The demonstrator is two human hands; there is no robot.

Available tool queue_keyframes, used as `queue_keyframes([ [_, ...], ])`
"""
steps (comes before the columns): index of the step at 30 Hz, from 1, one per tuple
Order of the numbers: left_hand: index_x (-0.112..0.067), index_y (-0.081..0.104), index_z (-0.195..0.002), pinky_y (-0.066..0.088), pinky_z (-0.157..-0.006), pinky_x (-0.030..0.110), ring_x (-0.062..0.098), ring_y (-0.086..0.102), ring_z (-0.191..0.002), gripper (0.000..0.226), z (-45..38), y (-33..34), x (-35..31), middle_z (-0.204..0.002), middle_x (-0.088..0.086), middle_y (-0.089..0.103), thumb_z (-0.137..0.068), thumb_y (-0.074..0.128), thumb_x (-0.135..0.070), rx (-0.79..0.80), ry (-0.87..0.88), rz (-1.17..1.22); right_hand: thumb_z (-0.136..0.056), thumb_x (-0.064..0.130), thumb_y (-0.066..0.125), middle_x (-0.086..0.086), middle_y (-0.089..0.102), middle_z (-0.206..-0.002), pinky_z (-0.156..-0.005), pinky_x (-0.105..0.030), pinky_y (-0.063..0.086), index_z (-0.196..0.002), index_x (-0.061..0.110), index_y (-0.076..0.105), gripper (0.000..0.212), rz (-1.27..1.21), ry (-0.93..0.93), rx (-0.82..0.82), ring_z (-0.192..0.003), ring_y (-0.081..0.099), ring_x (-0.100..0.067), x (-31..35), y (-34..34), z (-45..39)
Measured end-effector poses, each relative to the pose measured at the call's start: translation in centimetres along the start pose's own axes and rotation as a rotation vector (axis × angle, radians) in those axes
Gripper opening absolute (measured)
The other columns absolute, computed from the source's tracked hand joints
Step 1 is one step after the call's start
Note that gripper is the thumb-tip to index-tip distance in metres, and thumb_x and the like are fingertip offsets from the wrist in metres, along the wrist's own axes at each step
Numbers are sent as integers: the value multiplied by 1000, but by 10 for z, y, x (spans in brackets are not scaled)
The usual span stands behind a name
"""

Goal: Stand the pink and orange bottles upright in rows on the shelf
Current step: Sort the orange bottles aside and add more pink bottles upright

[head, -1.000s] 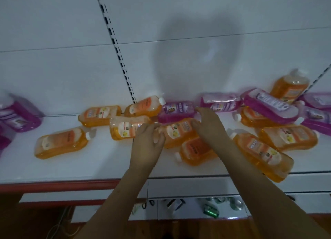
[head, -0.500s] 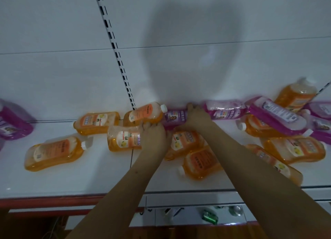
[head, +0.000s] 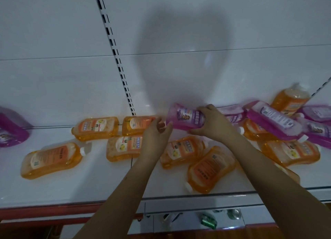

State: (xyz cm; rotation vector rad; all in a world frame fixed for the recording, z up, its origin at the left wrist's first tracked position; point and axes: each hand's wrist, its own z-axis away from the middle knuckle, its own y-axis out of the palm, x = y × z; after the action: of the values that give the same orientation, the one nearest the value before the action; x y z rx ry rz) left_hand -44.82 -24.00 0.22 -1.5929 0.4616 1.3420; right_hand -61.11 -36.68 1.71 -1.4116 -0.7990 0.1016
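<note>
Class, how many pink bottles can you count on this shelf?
6: far-left bottle; held bottle, in the right hand; bottle behind that hand; long bottle lying across orange bottles; at the right edge, upper bottle and lower bottle. More may be hidden.

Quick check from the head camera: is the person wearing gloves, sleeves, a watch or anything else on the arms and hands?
Nothing worn that shows. The left hand and right hand are bare, with no gloves, rings or wristbands visible. Both forearms are uncovered down to the frame edge, so no sleeves appear. The dim light hides finer detail.

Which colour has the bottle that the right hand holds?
Pink, with a white label, seen in the head view: bottle, right hand.
</note>
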Motion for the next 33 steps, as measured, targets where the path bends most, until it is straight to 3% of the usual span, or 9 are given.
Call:
queue_keyframes([
  [4,-5,58,-128,57,-90,37,22,73,-98,50,-4,-3,-16,-112,11,73,-93,62,-40,236,-222,608,-57,65,80,1,46,-127,-87,-36,53,-139,21,45,100,14,-92,-126,-107,55,-19,13,-25,14],
  [8,2,62,-118,59,-88,40,31,73,-97,42,3,-19,-23,-110,22,72,-89,68,-28,168,-277,966,-59,73,73,2,41,-133,-96,-41,49,-143,28,40,101,-6,-178,-101,-119,48,-22,34,-33,19],
  [12,-3,68,-106,60,-83,36,25,75,-84,25,28,-56,-8,-100,22,74,-93,64,-24,49,-283,1116,-75,62,66,7,50,-129,-90,-24,47,-143,29,42,79,-568,-77,-32,-107,57,-7,64,-24,24],
  [16,-4,65,-115,55,-90,38,25,73,-93,38,61,-115,20,-113,21,71,-86,64,-28,-85,-254,1222,-83,35,68,-12,71,-112,-79,-31,58,-123,13,61,46,-1265,98,284,-90,73,-19,121,8,22],
  [18,-2,63,-118,56,-90,38,27,71,-98,42,77,-146,36,-119,23,68,-84,66,-26,-173,-250,1249,-89,29,65,-11,73,-107,-77,-32,59,-116,13,65,31,-1297,51,385,-92,73,-22,159,30,20],
  [24,-1,63,-119,57,-91,35,29,70,-104,44,121,-249,95,-115,20,71,-86,67,-30,-387,-284,1069,-86,17,70,-10,71,-114,-80,-38,59,-120,13,63,34,-1275,-77,561,-98,72,-24,278,92,29],
  [27,-8,62,-123,57,-92,34,26,71,-105,36,138,-304,129,-113,13,73,-92,64,-25,-434,-243,842,-82,11,76,-9,72,-106,-69,-32,61,-106,21,66,28,-1173,-91,466,-86,74,-18,341,120,33],
  [31,-16,66,-122,58,-91,34,21,72,-101,33,142,-372,177,-110,9,74,-91,69,-24,-461,-259,559,-76,27,82,-1,70,-103,-74,-40,62,-100,31,65,30,-937,-204,336,-92,71,-20,422,156,22],
  [33,-14,68,-116,58,-91,32,21,72,-100,26,133,-400,198,-107,10,74,-90,70,-20,-457,-276,500,-76,31,82,5,68,-100,-76,-34,59,-104,27,62,34,-793,-282,246,-90,67,-15,459,170,14],
])
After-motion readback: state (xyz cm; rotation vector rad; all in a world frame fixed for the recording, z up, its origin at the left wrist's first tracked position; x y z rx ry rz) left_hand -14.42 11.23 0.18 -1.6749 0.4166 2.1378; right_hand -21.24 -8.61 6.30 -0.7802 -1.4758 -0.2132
